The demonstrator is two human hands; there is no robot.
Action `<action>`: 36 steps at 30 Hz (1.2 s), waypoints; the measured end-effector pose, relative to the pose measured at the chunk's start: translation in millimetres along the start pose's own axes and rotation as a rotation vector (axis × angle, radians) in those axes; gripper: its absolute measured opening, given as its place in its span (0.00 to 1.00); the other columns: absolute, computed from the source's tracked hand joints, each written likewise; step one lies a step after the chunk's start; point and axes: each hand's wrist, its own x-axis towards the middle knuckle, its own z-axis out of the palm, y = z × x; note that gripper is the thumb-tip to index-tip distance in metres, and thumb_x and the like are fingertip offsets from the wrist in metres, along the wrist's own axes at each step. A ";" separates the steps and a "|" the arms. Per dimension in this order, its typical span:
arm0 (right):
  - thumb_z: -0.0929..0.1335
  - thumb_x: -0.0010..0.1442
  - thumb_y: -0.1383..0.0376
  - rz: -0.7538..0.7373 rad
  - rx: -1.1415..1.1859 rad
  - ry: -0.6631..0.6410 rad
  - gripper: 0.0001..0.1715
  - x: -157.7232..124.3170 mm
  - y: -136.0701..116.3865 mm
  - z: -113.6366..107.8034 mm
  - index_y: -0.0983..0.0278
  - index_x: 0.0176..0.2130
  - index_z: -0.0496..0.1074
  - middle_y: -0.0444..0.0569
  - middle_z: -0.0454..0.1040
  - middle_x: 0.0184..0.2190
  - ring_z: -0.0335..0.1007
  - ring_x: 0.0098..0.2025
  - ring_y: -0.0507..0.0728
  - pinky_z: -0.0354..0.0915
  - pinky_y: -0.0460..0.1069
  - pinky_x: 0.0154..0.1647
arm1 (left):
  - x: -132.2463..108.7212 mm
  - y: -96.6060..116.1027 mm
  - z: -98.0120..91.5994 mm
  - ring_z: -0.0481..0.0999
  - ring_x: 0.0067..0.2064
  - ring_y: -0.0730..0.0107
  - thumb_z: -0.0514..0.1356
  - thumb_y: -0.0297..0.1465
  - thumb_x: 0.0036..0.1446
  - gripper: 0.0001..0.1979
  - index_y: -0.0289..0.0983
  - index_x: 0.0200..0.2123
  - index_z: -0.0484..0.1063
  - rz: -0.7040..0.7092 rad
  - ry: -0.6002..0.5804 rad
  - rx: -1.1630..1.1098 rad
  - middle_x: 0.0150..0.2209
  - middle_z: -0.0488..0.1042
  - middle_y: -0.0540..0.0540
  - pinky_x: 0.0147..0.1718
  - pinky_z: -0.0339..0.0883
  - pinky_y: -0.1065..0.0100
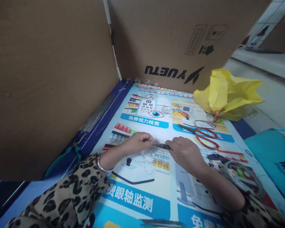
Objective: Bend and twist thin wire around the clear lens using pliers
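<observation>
Over the middle of the printed poster, my right hand (186, 153) is closed around a pair of pliers (163, 146), whose dark narrow jaws point left. My left hand (140, 142) pinches a thin wire (146, 164) right at the tips of those jaws. Loose loops of the wire hang below both hands against the poster; its exact path between the fingers is too fine to follow. Most of the pliers' handles are hidden inside my right fist.
Red-handled scissors (206, 136) lie beyond my right hand, near a crumpled yellow bag (225, 95). A wire coil (260, 186) rests by my right forearm. Teal-handled pliers (77, 150) and straight wires (97, 115) lie left. Cardboard walls (171, 38) rise behind; a teal pouch (273, 158) sits right.
</observation>
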 end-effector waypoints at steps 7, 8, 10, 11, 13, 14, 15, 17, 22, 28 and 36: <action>0.62 0.57 0.66 -0.025 0.021 0.040 0.12 0.1 1.8 1.0 0.64 0.38 0.73 0.50 0.71 0.29 0.63 0.34 0.56 0.53 0.49 0.36 | -0.9 1.3 -1.6 0.59 0.24 0.79 0.56 0.32 0.50 0.07 0.33 0.25 0.68 -0.017 -0.004 -0.069 0.22 0.61 0.53 0.24 0.54 0.75; 0.63 0.57 0.66 -0.028 0.025 0.054 0.12 -0.5 2.7 1.1 0.64 0.38 0.73 0.50 0.71 0.29 0.63 0.35 0.56 0.54 0.50 0.36 | -1.0 1.8 -2.0 0.59 0.24 0.79 0.57 0.32 0.50 0.07 0.33 0.25 0.68 -0.021 -0.003 -0.074 0.22 0.61 0.53 0.24 0.53 0.76; 0.63 0.57 0.67 -0.044 0.044 0.110 0.12 -1.7 5.2 1.3 0.64 0.38 0.73 0.50 0.71 0.29 0.63 0.35 0.56 0.55 0.50 0.37 | -1.2 2.8 -2.8 0.58 0.24 0.79 0.57 0.31 0.49 0.07 0.33 0.25 0.68 -0.030 -0.001 -0.081 0.21 0.61 0.53 0.23 0.53 0.76; 0.62 0.57 0.67 -0.056 0.064 0.149 0.12 -2.3 6.8 1.4 0.64 0.38 0.73 0.50 0.72 0.30 0.64 0.35 0.56 0.56 0.50 0.37 | -1.2 3.0 -3.1 0.58 0.23 0.79 0.57 0.31 0.49 0.07 0.33 0.25 0.68 -0.036 -0.001 -0.082 0.21 0.61 0.53 0.22 0.53 0.76; 0.62 0.56 0.68 -0.060 0.125 0.248 0.12 -3.0 10.4 1.6 0.64 0.38 0.73 0.50 0.72 0.30 0.64 0.36 0.55 0.57 0.50 0.39 | -0.9 3.0 -3.7 0.59 0.23 0.79 0.57 0.31 0.49 0.07 0.33 0.25 0.67 -0.043 -0.006 -0.087 0.22 0.62 0.53 0.23 0.54 0.76; 0.62 0.56 0.68 -0.046 0.156 0.286 0.12 -3.0 12.2 1.8 0.64 0.38 0.73 0.50 0.73 0.30 0.65 0.36 0.55 0.58 0.50 0.40 | -0.7 2.7 -4.0 0.60 0.24 0.79 0.57 0.31 0.48 0.07 0.33 0.24 0.67 -0.045 -0.010 -0.096 0.22 0.62 0.53 0.23 0.54 0.75; 0.62 0.57 0.69 -0.026 0.179 0.310 0.11 -2.7 13.9 1.9 0.65 0.38 0.72 0.50 0.73 0.31 0.65 0.36 0.55 0.58 0.50 0.40 | -0.4 2.3 -4.3 0.60 0.24 0.79 0.58 0.32 0.48 0.07 0.33 0.24 0.67 -0.045 -0.016 -0.107 0.22 0.63 0.53 0.24 0.55 0.75; 0.62 0.57 0.68 0.004 0.181 0.307 0.11 -1.7 16.0 2.1 0.65 0.38 0.72 0.50 0.73 0.31 0.65 0.37 0.55 0.58 0.49 0.40 | -0.2 1.5 -5.0 0.60 0.25 0.79 0.58 0.32 0.48 0.08 0.33 0.25 0.67 -0.033 -0.041 -0.129 0.23 0.63 0.52 0.25 0.55 0.75; 0.63 0.56 0.68 -0.070 0.093 0.182 0.12 0.6 12.3 -0.6 0.64 0.39 0.73 0.51 0.72 0.31 0.64 0.37 0.56 0.56 0.50 0.39 | -1.3 1.2 -6.4 0.58 0.24 0.80 0.56 0.33 0.51 0.08 0.32 0.26 0.66 -0.040 -0.163 -0.160 0.23 0.61 0.53 0.24 0.52 0.75; 0.63 0.56 0.68 -0.127 0.037 0.149 0.12 1.2 7.4 -4.1 0.64 0.39 0.74 0.50 0.70 0.28 0.61 0.34 0.56 0.52 0.51 0.36 | -2.6 1.8 -7.9 0.56 0.23 0.81 0.56 0.34 0.52 0.09 0.32 0.28 0.67 -0.062 -0.239 -0.178 0.23 0.60 0.54 0.23 0.50 0.75; 0.63 0.54 0.70 -0.162 0.001 0.175 0.12 2.5 5.0 -4.4 0.63 0.37 0.74 0.48 0.68 0.25 0.58 0.31 0.55 0.50 0.50 0.34 | -2.1 1.3 -9.1 0.55 0.24 0.80 0.56 0.33 0.52 0.08 0.33 0.28 0.67 -0.044 -0.278 -0.123 0.23 0.59 0.54 0.23 0.50 0.75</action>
